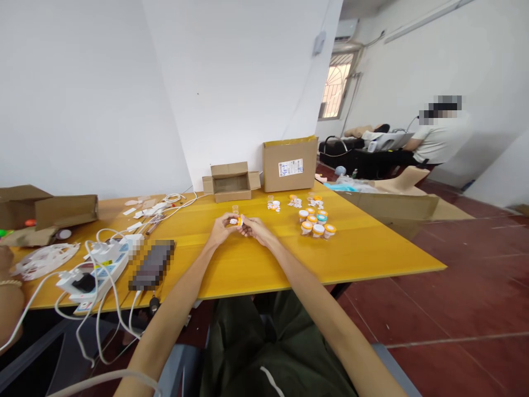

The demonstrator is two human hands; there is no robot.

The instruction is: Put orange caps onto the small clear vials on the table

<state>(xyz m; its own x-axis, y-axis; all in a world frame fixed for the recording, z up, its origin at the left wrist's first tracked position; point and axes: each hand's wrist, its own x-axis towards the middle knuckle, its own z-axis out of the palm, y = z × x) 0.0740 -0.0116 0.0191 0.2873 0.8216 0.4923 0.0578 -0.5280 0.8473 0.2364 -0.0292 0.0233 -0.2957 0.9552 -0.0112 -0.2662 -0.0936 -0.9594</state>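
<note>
Both hands meet over the middle of the table. My left hand is closed around a small clear jar, mostly hidden by the fingers, with white bits showing. My right hand pinches the orange-rimmed lid at the jar's right end. I cannot tell whether the lid is screwed tight. Just behind them stands a small clear cup. To the right, several lidded jars stand in a group, most with orange-and-white lids and one with teal. Beyond these lie small piles of loose lids and white pieces.
A small open carton and a taller cardboard box stand at the back. On the left are a power strip with white cables, a dark phone and another open carton. Another person's arm shows at far left; someone sits at far right.
</note>
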